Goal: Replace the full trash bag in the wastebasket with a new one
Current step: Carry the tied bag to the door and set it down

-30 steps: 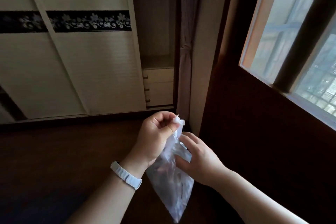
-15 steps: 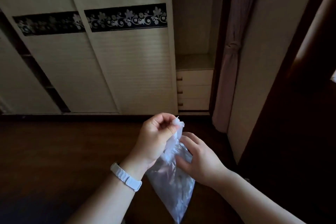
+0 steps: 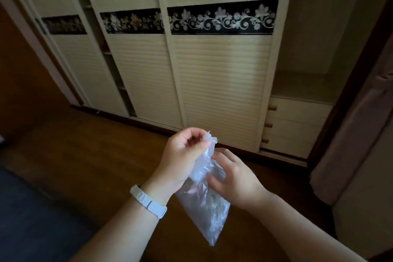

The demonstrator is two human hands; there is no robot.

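Note:
A thin, translucent plastic trash bag (image 3: 205,210) hangs in front of me, bunched at the top and tapering to a point at the bottom. My left hand (image 3: 182,155), with a white band on its wrist, pinches the gathered top of the bag between thumb and fingers. My right hand (image 3: 234,178) lies against the bag's right side just below the bunch, fingers curled onto the plastic. No wastebasket is in view.
A cream wardrobe with sliding slatted doors (image 3: 221,83) and a black floral band fills the wall ahead. Three small drawers (image 3: 295,125) sit at its right end. A pale curtain (image 3: 348,149) hangs at the right. The floor (image 3: 89,151) is dark wood.
The view has swung left: the window has left the frame and more of the wardrobe shows. Both hands keep the same hold on the bag.

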